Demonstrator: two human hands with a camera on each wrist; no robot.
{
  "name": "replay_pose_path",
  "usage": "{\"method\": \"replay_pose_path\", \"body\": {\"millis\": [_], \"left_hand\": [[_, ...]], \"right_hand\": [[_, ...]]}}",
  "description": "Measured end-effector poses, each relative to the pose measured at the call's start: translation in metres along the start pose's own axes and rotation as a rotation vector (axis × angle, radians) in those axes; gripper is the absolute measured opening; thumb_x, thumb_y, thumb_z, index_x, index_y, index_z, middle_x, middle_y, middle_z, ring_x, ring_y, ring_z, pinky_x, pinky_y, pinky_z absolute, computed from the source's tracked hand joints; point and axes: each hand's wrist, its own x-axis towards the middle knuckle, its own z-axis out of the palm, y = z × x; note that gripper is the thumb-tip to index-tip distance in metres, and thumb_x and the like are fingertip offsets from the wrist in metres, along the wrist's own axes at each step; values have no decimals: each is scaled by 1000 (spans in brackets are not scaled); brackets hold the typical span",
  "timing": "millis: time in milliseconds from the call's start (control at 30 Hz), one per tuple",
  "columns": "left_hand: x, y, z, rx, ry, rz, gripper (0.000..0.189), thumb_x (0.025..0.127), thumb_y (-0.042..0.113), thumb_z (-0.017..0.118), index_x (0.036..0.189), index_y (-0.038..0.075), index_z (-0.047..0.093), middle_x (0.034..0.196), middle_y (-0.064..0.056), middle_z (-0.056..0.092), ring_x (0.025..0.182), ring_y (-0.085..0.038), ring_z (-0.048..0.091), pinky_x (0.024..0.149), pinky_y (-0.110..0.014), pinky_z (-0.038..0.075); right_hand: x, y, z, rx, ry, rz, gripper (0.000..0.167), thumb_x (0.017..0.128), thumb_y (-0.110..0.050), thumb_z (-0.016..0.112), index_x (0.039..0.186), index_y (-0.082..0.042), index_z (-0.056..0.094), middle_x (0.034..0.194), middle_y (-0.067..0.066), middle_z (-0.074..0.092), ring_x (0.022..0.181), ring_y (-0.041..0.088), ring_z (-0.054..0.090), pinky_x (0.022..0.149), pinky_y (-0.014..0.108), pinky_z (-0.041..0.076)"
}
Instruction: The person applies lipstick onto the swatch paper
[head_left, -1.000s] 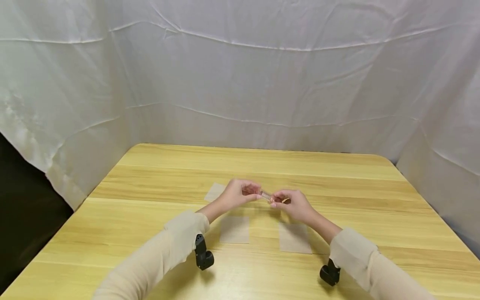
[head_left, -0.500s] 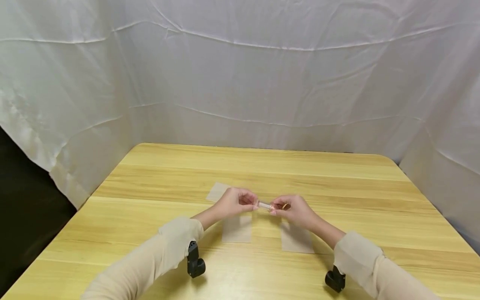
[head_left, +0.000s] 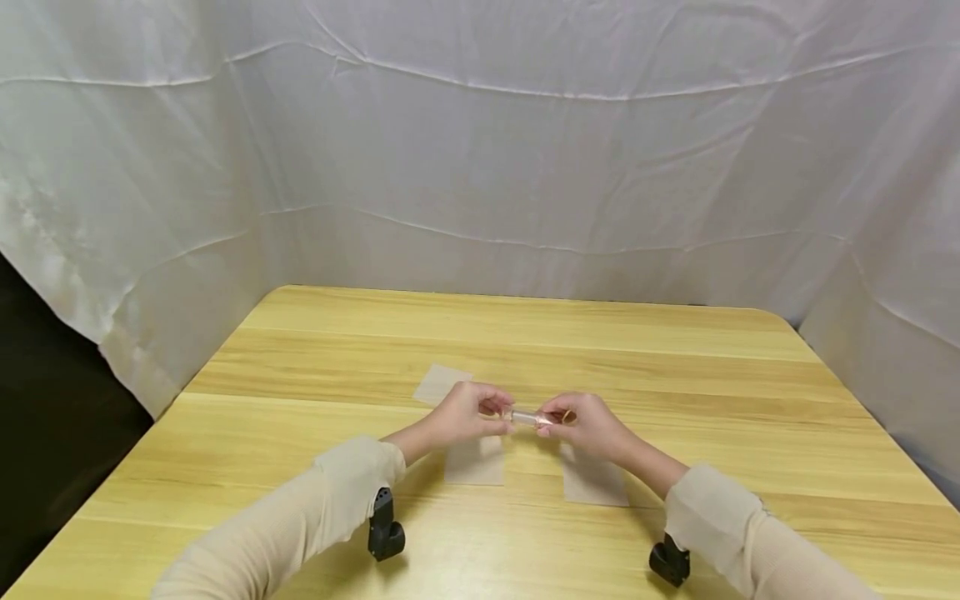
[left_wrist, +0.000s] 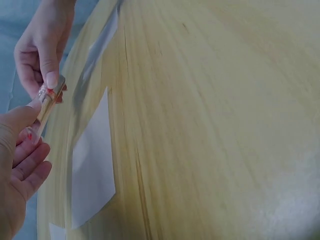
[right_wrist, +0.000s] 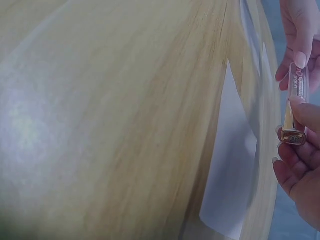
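Note:
Between both hands, over the table, a slim lipstick tube (head_left: pixel 526 418) lies almost level. Its clear end bears small red lettering and the opposite end (right_wrist: pixel 293 136) is gold, as the right wrist view shows. My left hand (head_left: pixel 459 415) pinches the clear end between thumb and fingers. Thumb and fingers of my right hand (head_left: pixel 592 427) grip the gold end. Part of the tube is hidden under the fingertips.
Three pale square sheets lie on the wooden table (head_left: pixel 337 367): a back-left sheet (head_left: pixel 441 383), a front-left sheet (head_left: pixel 475 467) and a right sheet (head_left: pixel 595 482). White curtains (head_left: pixel 525 150) enclose the table's back and sides.
Both hands have come slightly nearer to me with the lipstick tube, which now lies more level. The left hand has shifted a little left, showing more of the tube.

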Motion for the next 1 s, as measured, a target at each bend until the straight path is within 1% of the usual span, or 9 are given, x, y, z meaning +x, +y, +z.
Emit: {"method": "replay_pose_path", "body": {"millis": [133, 333, 433, 567, 667, 867, 1000], "left_hand": [[1, 0, 3, 51, -9, 28, 31, 79, 15, 74, 105, -2, 67, 105, -13, 69, 90, -19, 64, 82, -24, 53], [2, 0, 7, 96, -3, 56, 25, 80, 15, 73, 100, 1, 69, 102, -10, 70, 84, -13, 61, 78, -19, 51], [3, -1, 7, 92, -9, 62, 22, 80, 13, 72, 98, 1, 69, 97, -9, 71, 81, -12, 62, 76, -17, 51], [3, 0, 7, 80, -32, 69, 20, 80, 11, 72, 97, 0, 70, 91, -9, 71, 79, -12, 64, 74, -15, 51], [3, 1, 7, 78, -41, 76, 20, 80, 10, 72, 97, -1, 70, 90, -10, 71, 80, -13, 65, 74, -15, 51], [3, 2, 7, 82, -25, 75, 22, 80, 10, 72, 98, -2, 69, 88, -10, 71, 78, -13, 65, 74, -15, 52], [4, 2, 8, 73, -11, 58, 22, 80, 11, 72, 97, -2, 70, 85, -10, 71, 72, -9, 63, 66, -13, 51]], "right_hand": [[1, -2, 1, -22, 4, -18, 16, 80, -13, 70, 94, -4, 70, 87, 5, 70, 79, 9, 59, 71, 18, 51], [1, -4, 1, -47, 9, -31, 17, 79, -13, 70, 94, -3, 70, 87, 4, 70, 79, 10, 60, 72, 19, 50], [1, -3, 1, -42, 0, -23, 17, 79, -13, 71, 94, -4, 71, 87, 4, 70, 78, 9, 59, 72, 19, 50], [0, -3, 0, -29, -20, -10, 18, 79, -13, 72, 94, -4, 71, 89, 5, 71, 79, 8, 59, 72, 19, 49], [0, -4, -1, -32, -25, -8, 18, 78, -13, 72, 95, -4, 71, 90, 6, 71, 79, 9, 59, 72, 18, 50], [-1, -7, -3, -45, -21, 10, 18, 79, -13, 72, 94, -3, 71, 91, 7, 71, 79, 10, 59, 72, 18, 50], [-1, -7, -3, -38, -16, 33, 17, 79, -13, 71, 94, -4, 71, 90, 7, 71, 79, 10, 59, 71, 18, 50]]}}
